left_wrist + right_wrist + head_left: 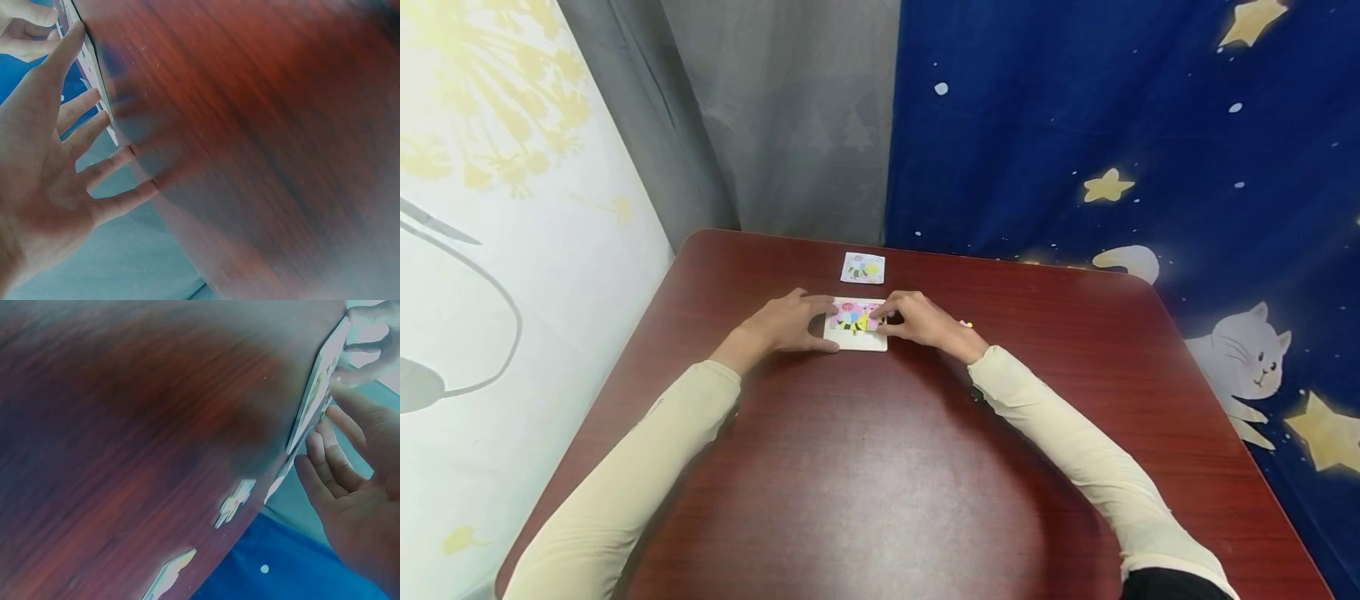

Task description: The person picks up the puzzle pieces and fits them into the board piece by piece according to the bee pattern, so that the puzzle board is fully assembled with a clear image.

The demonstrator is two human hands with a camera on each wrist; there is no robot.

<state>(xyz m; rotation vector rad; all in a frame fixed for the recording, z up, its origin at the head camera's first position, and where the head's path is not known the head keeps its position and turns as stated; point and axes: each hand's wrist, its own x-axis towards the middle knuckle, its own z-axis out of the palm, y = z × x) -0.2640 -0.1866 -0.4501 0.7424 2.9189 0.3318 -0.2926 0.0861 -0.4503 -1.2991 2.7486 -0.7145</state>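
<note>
A white puzzle board (859, 341) lies on the table between both hands, its upper part covered by a pink jigsaw picture (848, 320) with a yellow-and-black bee; the lower strip shows bare white. My left hand (786, 323) rests at the board's left side, thumb at the lower corner and forefinger at the upper part. Its fingers look straight and spread in the left wrist view. With thumb and forefinger, my right hand (921, 321) pinches a small puzzle piece (326, 410) at the board's right edge; the fingers mostly hide it.
Behind the board lies a white card (862, 280) with a similar bee picture. Loose puzzle pieces, one (235, 503) nearer the board and another (167, 577) farther off, lie on the brown table (865, 467) to the right. Curtains hang behind the table's far edge.
</note>
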